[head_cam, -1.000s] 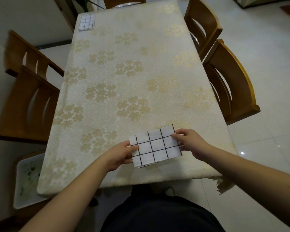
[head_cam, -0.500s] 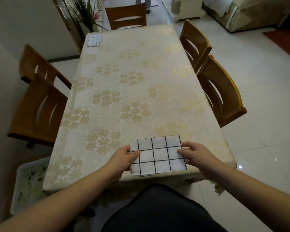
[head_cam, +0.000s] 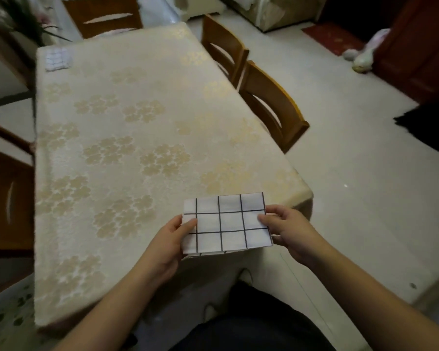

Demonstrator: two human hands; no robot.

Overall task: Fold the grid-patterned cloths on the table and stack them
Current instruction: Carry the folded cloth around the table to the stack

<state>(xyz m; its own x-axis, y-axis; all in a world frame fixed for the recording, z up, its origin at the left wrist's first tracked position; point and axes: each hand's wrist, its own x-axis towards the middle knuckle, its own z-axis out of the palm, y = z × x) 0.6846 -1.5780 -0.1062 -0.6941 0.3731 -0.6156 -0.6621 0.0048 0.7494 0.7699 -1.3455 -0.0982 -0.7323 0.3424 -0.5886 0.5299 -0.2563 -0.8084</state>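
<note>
A folded white cloth with a black grid (head_cam: pixel 227 221) is held in the air over the table's near right corner. My left hand (head_cam: pixel 171 240) pinches its left edge, thumb on top. My right hand (head_cam: pixel 287 228) pinches its right edge the same way. A second folded grid cloth (head_cam: pixel 57 59) lies on the far left corner of the table (head_cam: pixel 117 138), well away from both hands.
The table carries a cream cloth with gold flowers. Wooden chairs stand along the right side (head_cam: pixel 271 107), at the far end (head_cam: pixel 104 17) and on the left (head_cam: pixel 5 188). A plant (head_cam: pixel 18 19) stands at the far left. Tiled floor lies to the right.
The folded cloth has come off the table's near edge and now hangs in both hands, shifted right. My view has swung to the right and the table looks tilted.
</note>
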